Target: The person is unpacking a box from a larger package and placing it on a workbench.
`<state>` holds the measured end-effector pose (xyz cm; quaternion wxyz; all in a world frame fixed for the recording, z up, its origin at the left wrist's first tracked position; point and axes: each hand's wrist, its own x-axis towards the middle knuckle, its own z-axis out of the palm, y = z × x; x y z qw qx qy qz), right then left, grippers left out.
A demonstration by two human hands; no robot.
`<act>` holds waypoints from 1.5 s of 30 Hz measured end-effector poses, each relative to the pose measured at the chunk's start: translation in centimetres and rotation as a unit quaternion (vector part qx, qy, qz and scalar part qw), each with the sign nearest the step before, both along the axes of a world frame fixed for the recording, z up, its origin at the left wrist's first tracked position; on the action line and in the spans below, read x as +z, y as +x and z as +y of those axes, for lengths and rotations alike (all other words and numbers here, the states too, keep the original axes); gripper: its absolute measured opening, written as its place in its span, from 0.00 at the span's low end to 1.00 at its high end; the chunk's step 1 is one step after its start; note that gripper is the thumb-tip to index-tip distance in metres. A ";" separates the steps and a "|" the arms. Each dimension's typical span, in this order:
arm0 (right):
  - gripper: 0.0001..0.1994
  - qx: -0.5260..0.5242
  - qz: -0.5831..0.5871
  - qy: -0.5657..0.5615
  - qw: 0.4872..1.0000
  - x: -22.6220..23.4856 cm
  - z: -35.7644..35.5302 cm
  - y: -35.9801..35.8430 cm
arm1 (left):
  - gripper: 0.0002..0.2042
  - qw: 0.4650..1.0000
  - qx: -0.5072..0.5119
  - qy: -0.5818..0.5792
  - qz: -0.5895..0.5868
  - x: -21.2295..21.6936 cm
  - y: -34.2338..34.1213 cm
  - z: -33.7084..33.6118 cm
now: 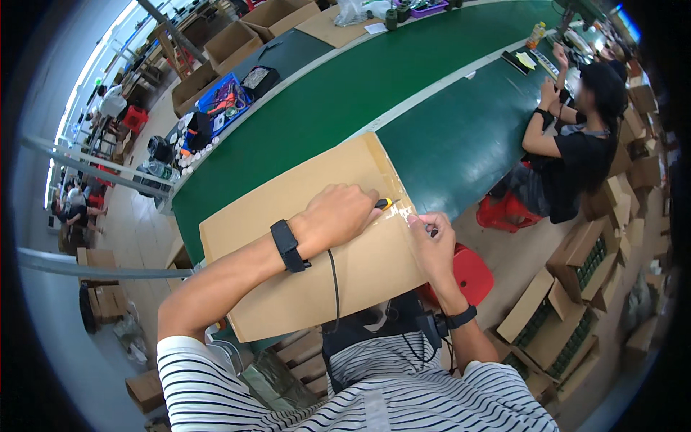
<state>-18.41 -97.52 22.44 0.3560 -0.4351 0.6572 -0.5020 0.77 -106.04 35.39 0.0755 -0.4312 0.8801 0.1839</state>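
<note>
A large flat brown cardboard box (288,187) lies before me, partly on the green workbench and reaching over its near edge. Clear shiny tape (392,212) runs along its right edge. My left hand (340,211) rests on top of the box, fingers wrapped round a yellow-and-black utility knife (385,204), whose end points at the taped edge. At that same edge, my right hand (434,241) is closed, with thumb and fingers together beside the tape. Something small and dark shows between those fingers, too hidden to name.
The green bench (309,108) stretches away to the upper right. A blue tray of parts (224,101) stands at the far left. A co-worker (586,137) sits at the right. Red stool (468,277) and open cartons (554,324) stand to my right; a metal rail (108,270) crosses the left.
</note>
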 end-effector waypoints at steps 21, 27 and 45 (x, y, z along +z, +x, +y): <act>0.19 0.155 0.035 0.108 0.981 5.1 -2.4 1.9 | 0.13 0.999 -0.006 -0.020 0.034 -0.1 17.7 7.3; 0.21 0.081 0.106 0.048 0.990 2.5 -2.5 2.3 | 0.13 1.000 0.005 -0.005 -0.002 0.1 24.2 10.3; 0.13 0.016 0.131 0.027 0.991 0.3 -3.7 1.8 | 0.14 0.997 0.043 -0.039 -0.048 0.0 39.0 18.1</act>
